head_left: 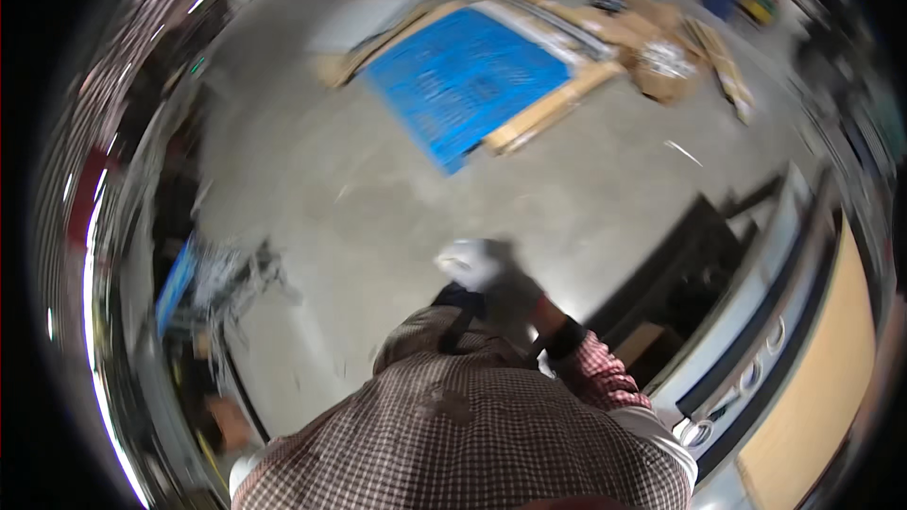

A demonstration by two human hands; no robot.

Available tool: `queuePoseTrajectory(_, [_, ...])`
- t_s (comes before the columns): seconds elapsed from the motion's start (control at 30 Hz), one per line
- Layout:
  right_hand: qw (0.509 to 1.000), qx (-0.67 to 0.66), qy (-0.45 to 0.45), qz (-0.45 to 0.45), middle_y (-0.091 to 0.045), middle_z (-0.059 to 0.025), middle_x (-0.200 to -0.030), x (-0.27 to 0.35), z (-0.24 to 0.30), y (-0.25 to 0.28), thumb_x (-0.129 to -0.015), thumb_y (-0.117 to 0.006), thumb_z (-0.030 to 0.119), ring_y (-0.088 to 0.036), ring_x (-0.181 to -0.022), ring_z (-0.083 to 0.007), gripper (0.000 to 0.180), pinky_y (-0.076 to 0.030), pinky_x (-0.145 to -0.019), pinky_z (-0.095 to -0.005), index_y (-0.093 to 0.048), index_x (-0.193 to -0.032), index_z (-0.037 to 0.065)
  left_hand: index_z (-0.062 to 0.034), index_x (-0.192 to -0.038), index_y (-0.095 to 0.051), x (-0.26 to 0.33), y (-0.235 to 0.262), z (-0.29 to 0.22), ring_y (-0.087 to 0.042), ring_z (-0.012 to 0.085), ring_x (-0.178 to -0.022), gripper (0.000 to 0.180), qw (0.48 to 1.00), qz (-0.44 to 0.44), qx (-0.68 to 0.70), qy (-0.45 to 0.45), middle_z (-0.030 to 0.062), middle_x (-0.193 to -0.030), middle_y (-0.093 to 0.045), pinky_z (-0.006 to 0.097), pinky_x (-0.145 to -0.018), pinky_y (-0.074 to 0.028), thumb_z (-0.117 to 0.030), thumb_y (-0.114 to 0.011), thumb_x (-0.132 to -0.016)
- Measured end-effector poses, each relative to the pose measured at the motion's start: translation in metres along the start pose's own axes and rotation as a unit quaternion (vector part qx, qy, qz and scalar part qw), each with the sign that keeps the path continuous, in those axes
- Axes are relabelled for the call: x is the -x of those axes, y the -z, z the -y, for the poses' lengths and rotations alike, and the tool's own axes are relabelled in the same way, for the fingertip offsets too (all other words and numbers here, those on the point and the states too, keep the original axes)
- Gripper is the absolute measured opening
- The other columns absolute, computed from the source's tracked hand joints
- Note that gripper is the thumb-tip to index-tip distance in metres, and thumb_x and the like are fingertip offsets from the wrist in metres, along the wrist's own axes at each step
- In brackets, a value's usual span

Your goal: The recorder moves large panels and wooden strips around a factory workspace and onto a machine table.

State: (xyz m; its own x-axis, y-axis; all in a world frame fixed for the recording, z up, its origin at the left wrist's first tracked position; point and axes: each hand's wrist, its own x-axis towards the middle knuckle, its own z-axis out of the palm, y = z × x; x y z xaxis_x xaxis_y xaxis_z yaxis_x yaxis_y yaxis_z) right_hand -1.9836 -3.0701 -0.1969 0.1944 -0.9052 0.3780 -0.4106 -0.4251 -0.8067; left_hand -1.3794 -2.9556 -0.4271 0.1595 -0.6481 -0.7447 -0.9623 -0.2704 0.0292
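Right hand (493, 274) gloved, blurred, in front of checked shirt (453, 444); finger pose, any grip: cannot tell. Left hand out of view. Blue sheet (472, 76) on floor (359, 227) ahead, well apart from right hand.

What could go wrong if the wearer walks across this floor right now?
The near corner of the blue sheet sticks out past the tan strip beside it; a foot might snag or slip there. The tangled grey strips at the left could catch a shoe. The gloved right hand is blurred and the left hand is out of view, so a poor hold could go unnoticed.
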Motion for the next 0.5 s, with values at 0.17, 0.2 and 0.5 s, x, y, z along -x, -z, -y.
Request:
queuePoseTrajectory(0.17, [0.975, 0.176, -0.108, -0.084, -0.062, -0.009, -0.076, -0.01, -0.139, 0.083, -0.084, -0.054, 0.02, -0.059, -0.071, -0.0312, 0.014, -0.047, -0.065, -0.0402, -0.059, -0.079, 0.008, -0.0086, -0.095, -0.059, -0.207, 0.226, -0.251, -0.058, 0.0347, -0.057, 0.02, 0.962, -0.051, -0.21, -0.17, 0.0169, -0.071, -0.061, 0.045, -0.05, -0.045, -0.022, -0.052, -0.082])
queuePoseTrajectory(0.2, [0.93, 0.32, -0.18, 0.02, -0.063, -0.0095, -0.08, 0.003, -0.165, 0.102, -0.084, -0.054, 0.021, -0.06, -0.073, -0.031, 0.014, -0.048, -0.067, -0.0396, -0.061, -0.082, 0.008, -0.0084, -0.096, -0.059, -0.244, 0.272, -0.331, -0.058, 0.035, -0.057, 0.02, 0.934, -0.076, -0.269, -0.223, 0.0171, -0.071, -0.061, 0.046, -0.05, -0.045, -0.021, -0.052, -0.082])
queuePoseTrajectory(0.5, [0.647, 0.375, -0.404, -0.526, -0.061, -0.0141, -0.092, 0.191, -0.152, 0.385, -0.076, -0.061, 0.008, -0.059, -0.089, -0.0295, 0.022, -0.047, -0.08, -0.0354, -0.063, -0.098, 0.002, -0.0001, -0.09, -0.059, -0.25, 0.307, -1.222, -0.056, 0.034, -0.07, 0.016, 0.626, -0.104, -0.144, -0.76, 0.0194, -0.085, -0.06, 0.043, -0.066, -0.044, -0.012, -0.049, -0.085])
